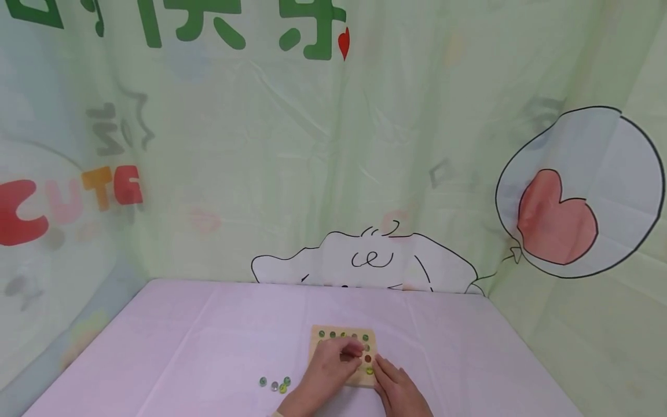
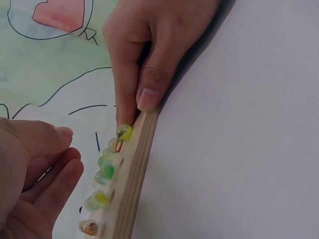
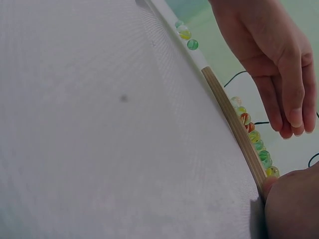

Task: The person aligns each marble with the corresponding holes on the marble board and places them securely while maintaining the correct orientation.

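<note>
A square wooden board (image 1: 359, 379) with rows of round holes lies on the table, many of its holes filled with glass marbles (image 1: 367, 358). Over the board hovers my left hand (image 1: 333, 362), thumb and fingers bent loosely with a gap between them. Nothing shows between those fingertips in the left wrist view, where several marbles (image 2: 105, 173) stand up from the board beside them. My right hand (image 1: 400, 389) holds the board at its near right corner. Its thumb (image 2: 149, 97) lies against the near edge, and a finger reaches down beside a yellow marble (image 2: 124, 132).
Several loose marbles (image 1: 274, 386), green, clear and yellow, lie on the pink tablecloth (image 1: 208, 341) left of the board. Behind the table hangs a pale green printed curtain (image 1: 292, 145), with more curtain at both sides.
</note>
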`<action>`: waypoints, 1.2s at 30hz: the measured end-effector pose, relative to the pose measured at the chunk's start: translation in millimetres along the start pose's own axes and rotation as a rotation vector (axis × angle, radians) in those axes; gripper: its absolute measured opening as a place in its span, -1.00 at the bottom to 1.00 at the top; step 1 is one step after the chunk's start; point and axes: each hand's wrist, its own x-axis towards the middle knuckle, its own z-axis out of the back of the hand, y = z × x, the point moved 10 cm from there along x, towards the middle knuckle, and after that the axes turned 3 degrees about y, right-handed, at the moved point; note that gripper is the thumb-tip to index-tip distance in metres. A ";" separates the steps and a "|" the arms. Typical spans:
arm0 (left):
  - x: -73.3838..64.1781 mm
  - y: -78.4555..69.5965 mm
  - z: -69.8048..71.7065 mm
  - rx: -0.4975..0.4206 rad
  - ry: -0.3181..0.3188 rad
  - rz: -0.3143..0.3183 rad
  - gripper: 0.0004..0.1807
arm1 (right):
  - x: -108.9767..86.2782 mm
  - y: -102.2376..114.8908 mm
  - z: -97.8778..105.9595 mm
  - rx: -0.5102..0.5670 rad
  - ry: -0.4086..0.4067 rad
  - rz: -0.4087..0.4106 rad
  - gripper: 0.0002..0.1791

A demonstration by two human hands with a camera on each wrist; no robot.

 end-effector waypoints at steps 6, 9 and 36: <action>-2.2 0.0 8.2 0.025 0.009 -0.006 -0.83 | -0.1 -1.2 0.5 0.007 -0.016 -0.013 -0.51; -4.2 -1.3 15.1 0.045 -0.006 -0.030 -0.83 | -0.1 -1.1 0.7 0.011 -0.021 -0.010 -0.51; -25.0 6.2 70.1 0.112 -0.082 -0.029 -0.82 | -5.3 4.1 3.6 0.010 -0.100 0.042 -0.51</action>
